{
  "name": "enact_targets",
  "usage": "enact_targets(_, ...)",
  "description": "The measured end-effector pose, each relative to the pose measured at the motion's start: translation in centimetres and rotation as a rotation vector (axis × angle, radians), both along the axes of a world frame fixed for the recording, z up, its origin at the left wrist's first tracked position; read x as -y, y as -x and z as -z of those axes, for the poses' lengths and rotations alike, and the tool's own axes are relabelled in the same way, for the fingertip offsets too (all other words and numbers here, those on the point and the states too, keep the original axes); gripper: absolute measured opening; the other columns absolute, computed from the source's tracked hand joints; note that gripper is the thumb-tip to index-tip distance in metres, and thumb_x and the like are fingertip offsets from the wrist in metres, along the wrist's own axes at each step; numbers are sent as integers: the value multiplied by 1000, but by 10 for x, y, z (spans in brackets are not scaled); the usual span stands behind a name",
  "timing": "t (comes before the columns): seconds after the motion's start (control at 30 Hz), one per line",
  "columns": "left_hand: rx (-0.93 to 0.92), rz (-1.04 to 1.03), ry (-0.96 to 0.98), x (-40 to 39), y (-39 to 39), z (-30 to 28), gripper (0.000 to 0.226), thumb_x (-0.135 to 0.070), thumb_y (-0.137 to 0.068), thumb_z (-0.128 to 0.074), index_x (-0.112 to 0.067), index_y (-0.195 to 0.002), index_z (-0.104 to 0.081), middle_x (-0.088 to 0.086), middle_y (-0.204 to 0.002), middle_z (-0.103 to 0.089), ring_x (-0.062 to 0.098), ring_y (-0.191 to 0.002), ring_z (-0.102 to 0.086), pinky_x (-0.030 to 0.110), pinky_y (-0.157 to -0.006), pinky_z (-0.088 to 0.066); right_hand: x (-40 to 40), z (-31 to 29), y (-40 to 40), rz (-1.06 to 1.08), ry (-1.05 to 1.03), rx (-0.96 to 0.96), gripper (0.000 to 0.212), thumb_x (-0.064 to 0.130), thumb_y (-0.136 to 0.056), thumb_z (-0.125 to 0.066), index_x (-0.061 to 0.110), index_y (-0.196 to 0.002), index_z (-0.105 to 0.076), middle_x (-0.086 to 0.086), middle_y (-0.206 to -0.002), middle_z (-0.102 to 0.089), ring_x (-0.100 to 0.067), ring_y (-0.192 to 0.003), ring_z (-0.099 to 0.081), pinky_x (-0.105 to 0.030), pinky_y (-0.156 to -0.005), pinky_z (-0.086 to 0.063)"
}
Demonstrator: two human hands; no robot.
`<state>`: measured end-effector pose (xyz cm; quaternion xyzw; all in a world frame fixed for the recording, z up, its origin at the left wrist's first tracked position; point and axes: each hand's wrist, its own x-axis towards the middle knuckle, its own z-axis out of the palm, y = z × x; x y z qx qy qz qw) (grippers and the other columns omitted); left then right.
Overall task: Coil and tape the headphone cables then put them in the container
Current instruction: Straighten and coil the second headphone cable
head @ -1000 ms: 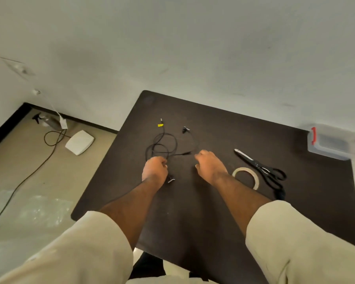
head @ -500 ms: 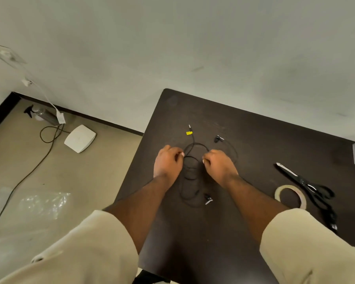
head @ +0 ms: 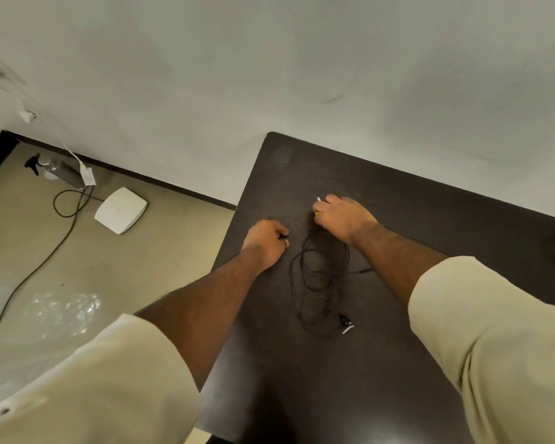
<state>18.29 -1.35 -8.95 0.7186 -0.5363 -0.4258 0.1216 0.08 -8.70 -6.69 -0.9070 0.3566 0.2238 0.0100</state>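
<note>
Head view: one headphone cable (head: 318, 277), right hand (head: 342, 217) pinching its plug, left hand (head: 265, 240) fisted.

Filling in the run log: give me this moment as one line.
stage: coiling | right hand: pinches plug end of headphone cable | left hand: curled, contents unclear | cable: loose loops on table | tape, container: out of view

Headphone cable (head: 318, 277) on table (head: 430, 219), left hand (head: 266, 241) beside it, right hand (head: 343, 216) behind it
</note>
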Motion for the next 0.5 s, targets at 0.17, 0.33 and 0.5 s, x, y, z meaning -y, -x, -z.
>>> enact_targets(0.17,-169,-125,24,-2,9,-22,32,-12,-91,-63,-16,-122,-63,1,-122,-63,17,-115,-59,24,-97,-43,-17,-20,6,63,46,87,23,14,-92,-42,20,-112,-51,-5,-114,-62,-24,-114,-53,-39,-109,-27)
enact_targets(0.33,-415,-34,166,4,34,-86,15,-11,-90,-65,-13,-104,-70,5,-108,-69,14,-101,-63,34,-95,-51,-30,-91,24,116,134,536,18,6,-87,-55,10,-105,-58,-11,-91,-66,-33,-82,-63,-39,-76,-45)
enact_targets(0.5,-391,93,356,11,69,-181,14,-15,-89,-66,-3,-82,-71,2,-72,-66,7,-64,-55,20,-67,-43,-33,-166,77,237,167,604,31,7,-89,-53,13,-119,-61,-7,-98,-61,-26,-88,-59,-38,-72,-49)
